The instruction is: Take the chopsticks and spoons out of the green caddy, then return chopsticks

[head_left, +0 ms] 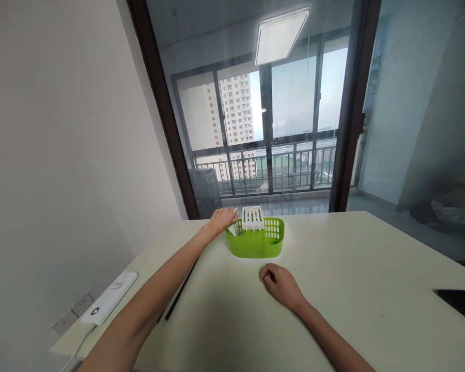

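Observation:
A green plastic basket (pixel 251 247) with slotted walls stands upright on a white base on the pale table. A white slotted rack (pixel 252 217) sits across its top. My left hand (pixel 221 221) reaches to the basket's left end, its fingers closed around a white piece (pixel 233 229) that stands partly inside the basket. The kind of this piece does not show, and the fingers hide its upper part. My right hand (pixel 279 284) rests on the table in front of the basket, apart from it. Its fingers are curled in, with nothing visible in them.
A thin black stick (pixel 180 292) lies under my left forearm. At the left edge is a white flat device (pixel 110 297) with a cable, near wall sockets (pixel 82 305). A black flat object (pixel 461 304) lies at the right. Behind the table (pixel 333 248) stands a glass door.

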`<control>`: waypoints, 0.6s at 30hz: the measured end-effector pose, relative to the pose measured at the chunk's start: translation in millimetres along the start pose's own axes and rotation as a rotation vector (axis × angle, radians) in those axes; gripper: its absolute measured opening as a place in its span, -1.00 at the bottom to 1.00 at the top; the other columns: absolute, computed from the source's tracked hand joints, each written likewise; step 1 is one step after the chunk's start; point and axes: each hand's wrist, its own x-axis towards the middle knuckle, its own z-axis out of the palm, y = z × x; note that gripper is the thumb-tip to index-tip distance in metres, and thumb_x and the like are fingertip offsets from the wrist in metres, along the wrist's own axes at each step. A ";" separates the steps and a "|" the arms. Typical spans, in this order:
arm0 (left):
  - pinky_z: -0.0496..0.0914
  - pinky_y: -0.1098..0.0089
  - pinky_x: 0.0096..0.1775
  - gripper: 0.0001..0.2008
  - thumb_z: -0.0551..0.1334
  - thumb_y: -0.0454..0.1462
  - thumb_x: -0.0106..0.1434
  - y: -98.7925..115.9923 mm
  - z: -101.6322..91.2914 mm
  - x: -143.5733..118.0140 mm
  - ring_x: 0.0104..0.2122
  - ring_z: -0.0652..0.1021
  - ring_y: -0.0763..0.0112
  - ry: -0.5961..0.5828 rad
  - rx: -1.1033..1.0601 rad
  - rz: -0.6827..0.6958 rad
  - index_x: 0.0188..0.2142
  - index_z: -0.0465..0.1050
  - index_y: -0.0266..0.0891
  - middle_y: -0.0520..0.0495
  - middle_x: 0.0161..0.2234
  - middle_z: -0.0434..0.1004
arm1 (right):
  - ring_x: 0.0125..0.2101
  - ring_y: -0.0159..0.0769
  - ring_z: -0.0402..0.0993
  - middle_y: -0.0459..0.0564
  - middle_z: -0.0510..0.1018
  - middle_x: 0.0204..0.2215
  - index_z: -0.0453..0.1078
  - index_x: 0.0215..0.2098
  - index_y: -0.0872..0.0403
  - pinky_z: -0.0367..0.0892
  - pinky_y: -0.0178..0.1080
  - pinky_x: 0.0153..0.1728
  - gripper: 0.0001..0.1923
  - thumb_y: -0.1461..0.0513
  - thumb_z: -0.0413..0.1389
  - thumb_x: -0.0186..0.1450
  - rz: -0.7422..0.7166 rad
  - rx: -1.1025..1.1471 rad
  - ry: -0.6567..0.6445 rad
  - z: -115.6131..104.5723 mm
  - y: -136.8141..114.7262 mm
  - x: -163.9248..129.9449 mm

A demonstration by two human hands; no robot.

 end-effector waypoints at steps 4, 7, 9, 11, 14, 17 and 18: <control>0.44 0.19 -0.14 -0.69 -0.01 -0.23 0.48 -5.2 -10.2 4.1 -0.16 0.66 -0.04 0.019 0.008 -0.072 -0.06 0.41 -0.39 -0.39 -0.26 0.64 | -0.32 -0.27 0.50 -0.08 0.62 -0.36 0.45 -0.38 0.01 0.22 -0.29 -0.26 -0.77 0.33 -0.04 0.22 -0.003 0.002 0.002 0.0 -0.2 0.2; 0.44 0.17 -0.11 -0.69 -0.02 -0.22 0.49 -13.0 -20.9 9.4 -0.12 0.65 -0.03 0.035 0.000 -0.119 -0.03 0.39 -0.39 -0.38 -0.24 0.63 | -0.32 -0.27 0.50 -0.08 0.62 -0.37 0.45 -0.38 0.01 0.22 -0.29 -0.26 -0.77 0.33 -0.04 0.22 -0.004 0.004 0.001 -0.4 -0.1 0.3; 0.44 0.17 -0.09 -0.69 -0.02 -0.22 0.48 -19.5 -26.7 13.4 -0.11 0.64 -0.01 0.043 -0.011 -0.148 -0.03 0.39 -0.38 -0.37 -0.23 0.62 | -0.33 -0.27 0.50 -0.07 0.61 -0.37 0.45 -0.38 0.01 0.22 -0.29 -0.27 -0.77 0.33 -0.04 0.23 -0.005 0.004 -0.002 -0.6 -0.1 0.5; 0.44 0.17 -0.08 -0.69 -0.01 -0.22 0.48 -26.3 -30.6 16.9 -0.10 0.64 -0.01 0.050 -0.026 -0.177 -0.04 0.40 -0.37 -0.37 -0.21 0.62 | -0.33 -0.27 0.50 -0.07 0.61 -0.37 0.45 -0.38 0.01 0.22 -0.29 -0.28 -0.77 0.32 -0.04 0.23 -0.004 0.004 -0.005 -0.6 -0.2 0.7; 0.44 0.19 -0.09 -0.67 0.01 -0.20 0.46 -37.2 -33.4 20.4 -0.10 0.64 -0.02 0.056 -0.056 -0.231 -0.05 0.44 -0.37 -0.38 -0.19 0.62 | -0.33 -0.27 0.50 -0.08 0.61 -0.37 0.45 -0.38 0.01 0.22 -0.29 -0.28 -0.77 0.33 -0.04 0.23 -0.002 0.001 -0.003 -0.9 -0.5 0.8; 0.43 0.23 -0.12 -0.64 0.00 -0.18 0.44 -51.0 -34.8 21.8 -0.12 0.64 -0.01 0.051 -0.095 -0.299 -0.06 0.48 -0.36 -0.40 -0.16 0.63 | -0.33 -0.27 0.50 -0.08 0.61 -0.37 0.45 -0.38 0.01 0.22 -0.29 -0.28 -0.77 0.33 -0.04 0.23 -0.004 -0.004 -0.004 -1.5 -1.0 0.4; 0.43 0.25 -0.14 -0.62 -0.01 -0.17 0.44 -56.9 -35.4 21.6 -0.12 0.64 0.01 0.045 -0.111 -0.322 -0.07 0.50 -0.36 -0.40 -0.16 0.63 | -0.33 -0.27 0.49 -0.08 0.61 -0.36 0.45 -0.38 0.01 0.22 -0.29 -0.28 -0.77 0.32 -0.04 0.23 -0.005 -0.006 -0.004 -1.7 -1.2 0.2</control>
